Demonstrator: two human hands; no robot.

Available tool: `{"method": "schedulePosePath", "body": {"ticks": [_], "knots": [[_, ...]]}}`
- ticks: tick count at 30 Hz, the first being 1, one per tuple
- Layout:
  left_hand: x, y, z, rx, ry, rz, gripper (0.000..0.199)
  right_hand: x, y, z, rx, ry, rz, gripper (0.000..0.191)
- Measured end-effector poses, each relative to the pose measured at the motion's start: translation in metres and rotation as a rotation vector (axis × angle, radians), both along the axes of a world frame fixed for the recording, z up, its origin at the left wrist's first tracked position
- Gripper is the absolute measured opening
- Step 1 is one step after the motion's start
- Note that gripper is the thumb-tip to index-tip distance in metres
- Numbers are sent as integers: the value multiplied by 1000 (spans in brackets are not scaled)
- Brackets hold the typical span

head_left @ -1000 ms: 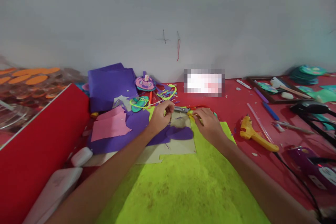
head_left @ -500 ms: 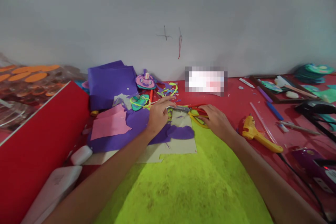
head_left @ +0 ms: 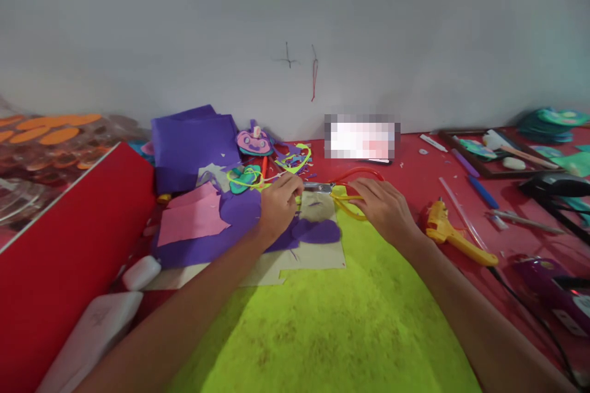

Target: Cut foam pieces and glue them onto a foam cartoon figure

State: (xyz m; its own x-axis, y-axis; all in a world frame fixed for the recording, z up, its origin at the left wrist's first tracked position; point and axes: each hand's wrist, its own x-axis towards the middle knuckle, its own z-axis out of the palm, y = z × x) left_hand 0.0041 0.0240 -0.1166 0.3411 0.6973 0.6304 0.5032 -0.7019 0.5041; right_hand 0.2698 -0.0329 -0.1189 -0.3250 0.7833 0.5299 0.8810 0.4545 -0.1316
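Note:
Scissors point(head_left: 321, 188) with one red and one yellow handle lie crosswise between my two hands, their metal blades pointing left. My right hand point(head_left: 385, 206) has its fingers closed on the handles, with the red loop standing out beyond the fingertips. Curled beside the blade end is my left hand point(head_left: 279, 204), closed, and what it pinches is hidden by the fingers. Under the blades are a pale sheet point(head_left: 322, 258) and a purple cut-out shape point(head_left: 318, 231). A pink foam sheet point(head_left: 191, 218) rests on purple foam left of my left hand.
A yellow-green cloth point(head_left: 322, 325) spreads in front of me. To the right lie a yellow glue gun point(head_left: 456, 236), a blue pen point(head_left: 483, 193) and a dark tray point(head_left: 447, 141). A red panel point(head_left: 78, 239) borders the left side. Purple sheets point(head_left: 193, 153) lean against the wall.
My left hand's fingers have curled in from being stretched out. The scissors' red handle has swung outward, away from the yellow one, as my right hand shifted slightly.

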Motion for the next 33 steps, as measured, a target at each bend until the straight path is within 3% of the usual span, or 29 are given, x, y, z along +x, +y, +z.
{"method": "schedulePosePath", "body": {"ticks": [4, 9, 15, 23, 28, 33], "knots": [[6, -1, 4, 140, 223, 0, 35, -2, -3, 4, 23, 10, 23, 30], [9, -1, 3, 131, 437, -15, 48, -10, -8, 8, 44, 10, 61, 30], [5, 0, -5, 178, 518, -8, 30, -20, -11, 6, 18, -32, 98, 32], [5, -1, -5, 211, 525, 11, 25, -25, -8, -2, -63, 20, 65, 37], [5, -3, -3, 266, 548, 14, 21, -32, -10, 2, -102, -129, -44, 40], [8, -8, 3, 343, 611, -25, 22, -39, -13, 11, -101, -252, -165, 23]]}}
